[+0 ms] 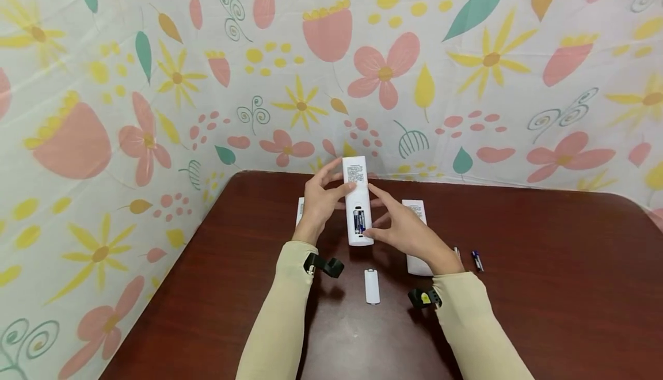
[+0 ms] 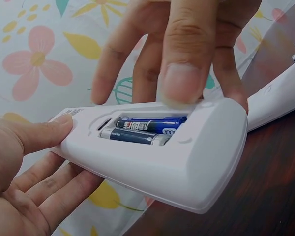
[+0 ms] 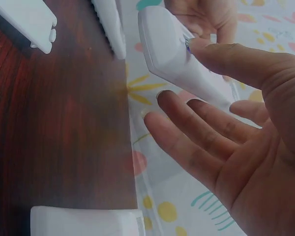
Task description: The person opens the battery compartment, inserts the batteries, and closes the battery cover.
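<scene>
Left hand point(image 1: 322, 200) is pinching the white, long plastic remote point(image 1: 359, 198) off the dark red-brown table point(image 1: 544, 270); right hand point(image 1: 408, 234) is spreading loosely, thumb sitting by two blue cylindrical batteries point(image 2: 130, 135). Risks: thumb pressure levering the remote askew; a half-seated cell springing out, since the white rectangular cover point(image 1: 372, 286) is lying apart.

You face a red-brown table point(image 1: 549, 311) with rounded far corners and a white floral cloth point(image 1: 331, 80) hanging behind and to its left.
</scene>
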The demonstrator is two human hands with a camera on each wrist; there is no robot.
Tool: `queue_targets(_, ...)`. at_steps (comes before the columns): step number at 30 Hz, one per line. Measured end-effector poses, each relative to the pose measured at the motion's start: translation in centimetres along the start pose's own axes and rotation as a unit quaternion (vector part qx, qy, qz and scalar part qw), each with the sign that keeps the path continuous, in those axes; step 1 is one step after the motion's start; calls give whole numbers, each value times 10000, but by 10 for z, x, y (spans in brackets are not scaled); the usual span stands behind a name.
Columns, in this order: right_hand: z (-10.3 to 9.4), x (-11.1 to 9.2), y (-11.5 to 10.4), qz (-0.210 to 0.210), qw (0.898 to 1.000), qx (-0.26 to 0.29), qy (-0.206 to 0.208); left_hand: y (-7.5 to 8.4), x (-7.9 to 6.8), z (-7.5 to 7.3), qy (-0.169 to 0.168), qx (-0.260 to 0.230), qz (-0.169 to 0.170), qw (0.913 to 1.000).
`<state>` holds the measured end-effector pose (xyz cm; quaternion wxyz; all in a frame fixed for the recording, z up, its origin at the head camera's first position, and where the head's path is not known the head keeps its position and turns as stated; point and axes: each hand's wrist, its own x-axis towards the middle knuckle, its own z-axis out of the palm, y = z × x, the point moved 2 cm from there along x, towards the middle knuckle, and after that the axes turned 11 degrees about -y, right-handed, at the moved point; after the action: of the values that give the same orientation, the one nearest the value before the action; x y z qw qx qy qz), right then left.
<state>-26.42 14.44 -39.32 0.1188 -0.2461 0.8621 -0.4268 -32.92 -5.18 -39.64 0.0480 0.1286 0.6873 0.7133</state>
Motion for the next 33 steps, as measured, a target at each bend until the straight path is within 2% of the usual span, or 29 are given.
queue_targets(10, 2, -13, -2, 275, 9994, -228, 12, -1, 1, 2, 61, -31, -45, 10000)
queue_targets(16, 7, -23, -2, 202, 9980, -600, -33, -1, 0, 1, 118, -7, -84, 9999)
queue_targets(21, 10, -28, -3, 210, 9959, -813, -336, -1, 0, 1, 114, -5, -103, 9999)
queue_targets(25, 14, -30, -4, 142, 9934, -866, -733, -2, 0, 0, 92, -9, -91, 9999)
queue_targets(33, 25, -28, -4, 378, 9842, -1026, -1390, -2, 1, -3, 99, 33, -70, 9999)
